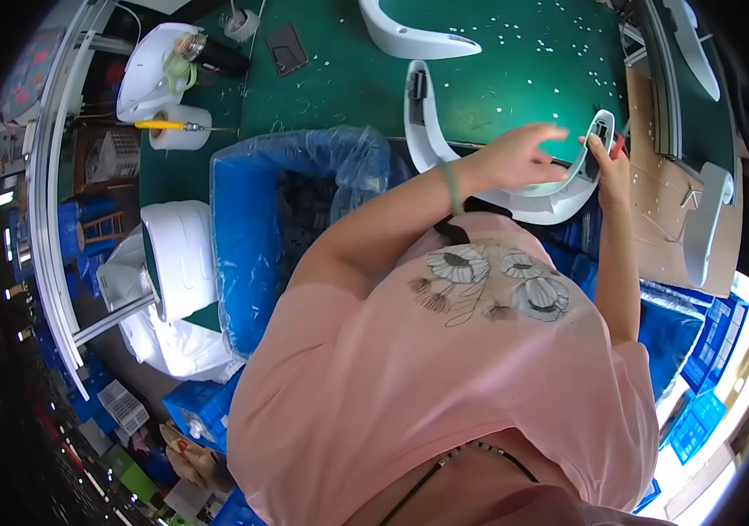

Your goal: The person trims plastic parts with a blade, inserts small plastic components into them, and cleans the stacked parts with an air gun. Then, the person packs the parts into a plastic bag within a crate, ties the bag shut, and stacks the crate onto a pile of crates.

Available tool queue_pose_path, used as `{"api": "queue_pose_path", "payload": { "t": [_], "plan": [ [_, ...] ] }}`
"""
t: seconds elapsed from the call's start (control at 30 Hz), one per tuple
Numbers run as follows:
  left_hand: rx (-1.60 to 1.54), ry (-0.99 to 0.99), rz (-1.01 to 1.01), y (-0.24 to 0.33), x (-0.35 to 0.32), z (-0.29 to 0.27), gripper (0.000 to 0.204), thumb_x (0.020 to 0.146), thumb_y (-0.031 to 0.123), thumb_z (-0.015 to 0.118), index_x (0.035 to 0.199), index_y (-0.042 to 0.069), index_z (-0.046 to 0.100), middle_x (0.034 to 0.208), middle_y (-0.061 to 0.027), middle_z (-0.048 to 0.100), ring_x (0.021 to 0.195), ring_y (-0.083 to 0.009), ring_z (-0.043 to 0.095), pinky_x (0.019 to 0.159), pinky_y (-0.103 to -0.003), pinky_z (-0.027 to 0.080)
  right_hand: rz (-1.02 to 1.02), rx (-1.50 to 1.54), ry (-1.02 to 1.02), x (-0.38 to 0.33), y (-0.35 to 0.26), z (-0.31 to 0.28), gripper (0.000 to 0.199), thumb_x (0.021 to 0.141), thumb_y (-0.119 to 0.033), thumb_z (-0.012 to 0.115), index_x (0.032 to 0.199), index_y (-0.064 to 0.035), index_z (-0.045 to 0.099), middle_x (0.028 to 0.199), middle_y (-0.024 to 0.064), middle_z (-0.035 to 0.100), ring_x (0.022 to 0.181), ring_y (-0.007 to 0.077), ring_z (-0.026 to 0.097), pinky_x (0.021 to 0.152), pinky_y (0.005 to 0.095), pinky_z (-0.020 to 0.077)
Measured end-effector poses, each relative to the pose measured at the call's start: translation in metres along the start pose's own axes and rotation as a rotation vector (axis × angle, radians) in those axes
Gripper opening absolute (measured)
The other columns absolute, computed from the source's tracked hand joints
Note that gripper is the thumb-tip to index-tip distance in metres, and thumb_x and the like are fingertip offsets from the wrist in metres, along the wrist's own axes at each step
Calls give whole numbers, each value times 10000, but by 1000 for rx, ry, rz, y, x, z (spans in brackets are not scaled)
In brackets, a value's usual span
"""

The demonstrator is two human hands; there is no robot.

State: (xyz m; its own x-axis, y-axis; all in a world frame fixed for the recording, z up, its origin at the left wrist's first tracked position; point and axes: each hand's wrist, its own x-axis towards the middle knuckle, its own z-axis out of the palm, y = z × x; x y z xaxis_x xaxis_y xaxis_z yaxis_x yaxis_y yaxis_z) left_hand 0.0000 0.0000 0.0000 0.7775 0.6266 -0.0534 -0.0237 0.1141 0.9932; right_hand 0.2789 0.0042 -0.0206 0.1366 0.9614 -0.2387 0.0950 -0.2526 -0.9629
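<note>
Left hand (pixel 514 158) rests spread-fingered on the white curved shell (pixel 514 197); right hand (pixel 609 162) fingers apparently pinch its end.

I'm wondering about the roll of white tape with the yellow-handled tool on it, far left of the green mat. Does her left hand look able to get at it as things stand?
Probably yes. The left hand rests on the white curved part, and the white tape roll lies across bare green mat; only the blue bag-lined bin sits nearby, below the path.

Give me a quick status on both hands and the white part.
Left hand open, fingers spread over the white curved shell. Right hand pinching the shell's end by a small red tool. Blue lined bin alongside, not blocking.
</note>
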Motion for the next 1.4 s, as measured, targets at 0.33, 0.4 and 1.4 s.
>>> {"api": "queue_pose_path", "payload": {
  "t": [0.33, 0.4, 1.4],
  "plan": [
    [-941, 474, 318, -24, -45, 6, 610, 861, 393, 585, 1312, 53, 353, 1255, -72, 474, 1176, -221, 455, 975, -403, 394, 467, 483, -23, -64, 69, 26, 528, 857, -471, 561, 1145, -32, 509, 992, 134, 647, 470, 73, 480, 404, 200, 362],
    [-545, 612, 355, 22, -30, 5, 500, 860, 276, 619, 1230, 6, 419, 1122, -110, 560, 1000, -209, 567, 867, -368, 469, 509, 356, 3, -84, 56, 43, 521, 873, -484, 527, 1147, -41, 519, 1046, 125, 636, 377, 17, 216, 346, 182, 164],
    [1503, 1126, -207, 118, -156, 68, 251, 705, 250, 662, 893, 109, 575, 856, -83, 569, 793, -280, 561, 648, -395, 467, 419, 290, -239, 18, 101, -33, 372, 888, -350, 545, 1155, -91, 537, 1140, 56, 610, 393, 14, 233, 348, 174, 171]
  ]
}}
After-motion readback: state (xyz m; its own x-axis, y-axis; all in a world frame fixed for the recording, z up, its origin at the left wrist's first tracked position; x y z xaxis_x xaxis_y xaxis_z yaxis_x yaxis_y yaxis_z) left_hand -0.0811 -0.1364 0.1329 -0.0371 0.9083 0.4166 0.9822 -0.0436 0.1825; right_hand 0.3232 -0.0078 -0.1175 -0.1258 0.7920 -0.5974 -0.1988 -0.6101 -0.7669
